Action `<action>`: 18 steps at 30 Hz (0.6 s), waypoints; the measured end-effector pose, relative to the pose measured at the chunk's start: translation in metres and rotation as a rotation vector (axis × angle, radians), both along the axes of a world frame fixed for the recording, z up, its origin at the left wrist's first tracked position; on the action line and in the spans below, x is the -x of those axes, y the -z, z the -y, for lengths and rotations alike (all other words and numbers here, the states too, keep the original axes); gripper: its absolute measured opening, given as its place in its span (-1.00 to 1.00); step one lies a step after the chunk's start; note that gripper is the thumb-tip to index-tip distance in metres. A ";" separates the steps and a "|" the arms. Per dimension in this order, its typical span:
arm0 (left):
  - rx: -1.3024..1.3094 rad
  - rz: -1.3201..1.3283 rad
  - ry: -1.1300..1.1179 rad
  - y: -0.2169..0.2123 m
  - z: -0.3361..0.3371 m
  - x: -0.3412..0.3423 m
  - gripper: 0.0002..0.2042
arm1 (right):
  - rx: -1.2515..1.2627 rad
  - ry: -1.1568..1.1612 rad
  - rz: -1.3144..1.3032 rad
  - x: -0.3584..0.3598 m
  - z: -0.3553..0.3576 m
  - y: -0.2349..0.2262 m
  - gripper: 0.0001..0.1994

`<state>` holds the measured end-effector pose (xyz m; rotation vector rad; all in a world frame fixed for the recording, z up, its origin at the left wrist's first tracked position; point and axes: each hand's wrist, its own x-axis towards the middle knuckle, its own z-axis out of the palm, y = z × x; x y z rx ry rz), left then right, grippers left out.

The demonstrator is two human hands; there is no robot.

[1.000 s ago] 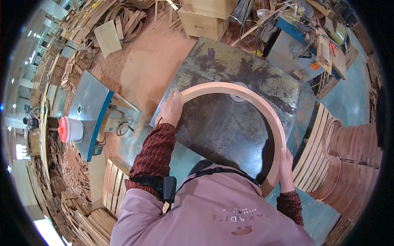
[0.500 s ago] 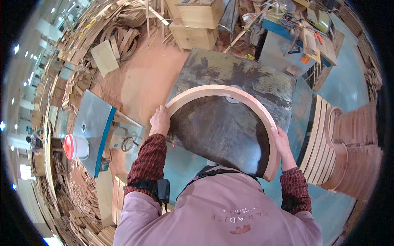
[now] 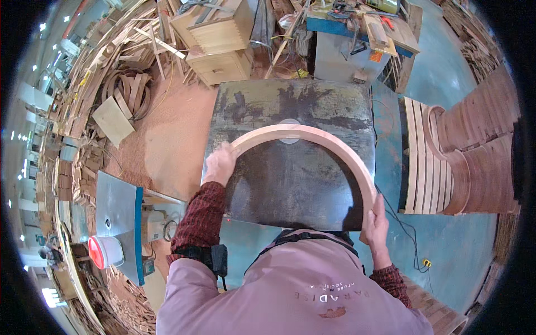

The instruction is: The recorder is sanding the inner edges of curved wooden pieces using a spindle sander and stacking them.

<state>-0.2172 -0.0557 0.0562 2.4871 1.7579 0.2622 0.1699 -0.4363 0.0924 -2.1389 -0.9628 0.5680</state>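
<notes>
A pale wooden arc (image 3: 329,143), bent like a half ring, lies across a dark, worn metal machine table (image 3: 290,190). Its top crosses a round light insert (image 3: 289,122) in the tabletop. At the arc's left end my left hand (image 3: 220,164) is closed around the wood, hiding the tip. My right hand (image 3: 377,226) grips the other side near its lower end, beyond the table's near right corner, with fingers partly hidden behind the wood.
Left stands a smaller metal table (image 3: 120,212) carrying a white bucket (image 3: 107,252) with a red lid. Stacked curved wooden parts (image 3: 430,156) stand at right. Cables (image 3: 410,223) trail over the floor there. Wooden drawer boxes (image 3: 223,64) and a cluttered workbench (image 3: 349,53) lie beyond the table.
My view has turned, so the table appears squarer and further left. The arc has turned slightly against the table, and its top now lies over the round insert. My right hand sits lower along the arc.
</notes>
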 end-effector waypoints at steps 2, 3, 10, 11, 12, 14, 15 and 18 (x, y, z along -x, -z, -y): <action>0.064 -0.016 0.004 -0.015 0.008 -0.038 -0.62 | -0.021 0.031 0.114 -0.018 0.026 0.021 -0.42; 0.095 -0.009 0.009 -0.023 0.013 -0.054 -0.62 | -0.035 0.049 0.189 -0.029 0.035 0.031 -0.46; 0.168 -0.003 -0.071 -0.027 0.019 -0.057 -0.63 | 0.072 0.058 0.112 -0.044 0.008 0.006 -0.51; 0.159 0.007 -0.090 -0.026 0.022 -0.046 -0.64 | 0.078 0.039 0.101 -0.044 -0.004 0.003 -0.51; 0.163 -0.002 -0.124 -0.018 0.024 -0.028 -0.63 | 0.088 -0.009 0.115 -0.040 -0.017 0.000 -0.50; 0.144 -0.022 -0.160 -0.013 0.027 0.002 -0.64 | 0.046 -0.094 0.194 -0.034 -0.038 0.000 -0.51; 0.131 -0.034 -0.186 -0.013 0.030 0.016 -0.64 | 0.020 -0.144 0.230 -0.032 -0.050 0.001 -0.51; 0.118 -0.082 -0.258 -0.019 0.038 0.043 -0.65 | -0.004 -0.222 0.248 -0.027 -0.079 -0.002 -0.52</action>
